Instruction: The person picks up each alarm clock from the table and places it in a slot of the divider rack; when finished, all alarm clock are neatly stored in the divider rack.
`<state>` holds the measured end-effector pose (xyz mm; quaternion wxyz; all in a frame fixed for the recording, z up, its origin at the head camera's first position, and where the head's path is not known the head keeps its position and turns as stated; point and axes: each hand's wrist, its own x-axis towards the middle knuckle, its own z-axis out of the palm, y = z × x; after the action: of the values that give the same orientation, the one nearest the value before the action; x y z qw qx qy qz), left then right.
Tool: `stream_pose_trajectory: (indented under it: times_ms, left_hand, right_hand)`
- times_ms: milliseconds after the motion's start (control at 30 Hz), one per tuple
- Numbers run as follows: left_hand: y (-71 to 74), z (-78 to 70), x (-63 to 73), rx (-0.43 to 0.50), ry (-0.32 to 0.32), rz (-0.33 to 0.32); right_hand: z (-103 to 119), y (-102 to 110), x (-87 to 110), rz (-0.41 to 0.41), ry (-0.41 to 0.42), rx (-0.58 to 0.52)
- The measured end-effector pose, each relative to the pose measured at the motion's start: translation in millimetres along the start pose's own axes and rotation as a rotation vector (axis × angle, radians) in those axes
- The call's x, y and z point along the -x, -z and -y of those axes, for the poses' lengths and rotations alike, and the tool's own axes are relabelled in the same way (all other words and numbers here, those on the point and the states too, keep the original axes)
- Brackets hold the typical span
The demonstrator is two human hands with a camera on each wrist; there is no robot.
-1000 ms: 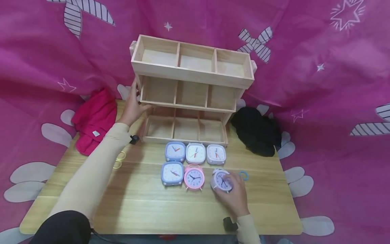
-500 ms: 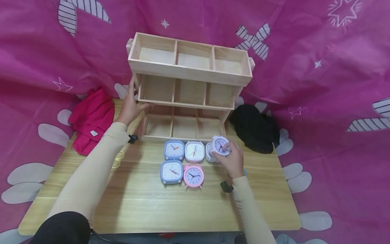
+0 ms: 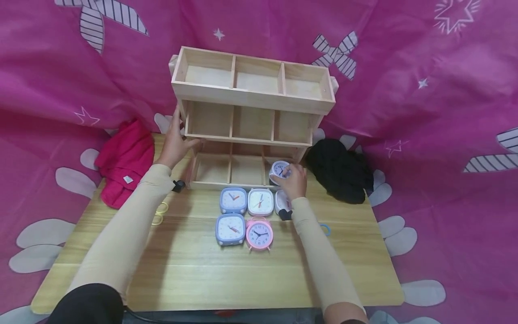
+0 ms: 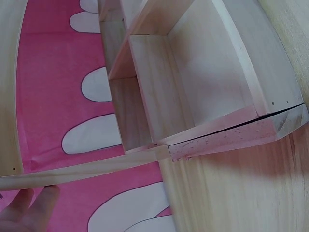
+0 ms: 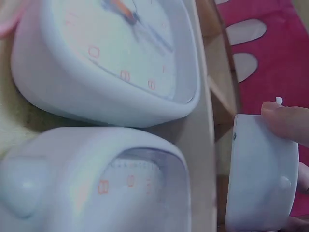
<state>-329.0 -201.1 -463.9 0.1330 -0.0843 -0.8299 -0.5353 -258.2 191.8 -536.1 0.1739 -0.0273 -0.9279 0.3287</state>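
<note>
Left hand (image 3: 174,143) spread against one three-tier wooden rack (image 3: 255,98), outstretched right hand (image 3: 296,181) pinches one round alarm clock (image 3: 278,168) beyond five other clocks (image 3: 261,201).

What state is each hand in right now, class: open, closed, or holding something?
Left hand: open, touching the wooden rack.
Right hand: holding a round pale clock.

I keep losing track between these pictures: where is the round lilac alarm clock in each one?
Head: alarm clock right of centre, in the right hand.
Left wrist: not in it.
Right wrist: lower right, seen side-on.
Shared landmark: the three-tier wooden shelf, partly visible in both wrist views.
</note>
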Motion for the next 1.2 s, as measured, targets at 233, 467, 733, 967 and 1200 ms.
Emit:
stream_pose_trajectory:
  times_ms: [233, 467, 733, 967, 1200]
  left_hand:
    - [-1.0, -1.1, 0.3, 0.022, -0.012, -0.005]
    - [-2.3, 0.0, 2.1, 0.016, -0.024, -0.006]
    - [-0.8, -1.9, 2.0, 0.001, -0.023, -0.008]
    - [-1.3, -0.9, 0.8, -0.023, -0.018, -0.009]
    - [-1.0, -1.3, 1.5, -0.018, -0.011, -0.002]
  right_hand:
    - [-5.1, -12.6, -13.9, 0.074, -0.025, 0.061]
    - [-9.5, -23.5, -14.5, 0.120, -0.059, 0.068]
    - [-14.6, -32.8, -10.4, 0.122, -0.024, 0.150]
    - [-6.5, -16.9, -5.5, 0.087, 0.036, 0.145]
    - [0.1, 10.6, 21.8, 0.023, 0.018, 0.103]
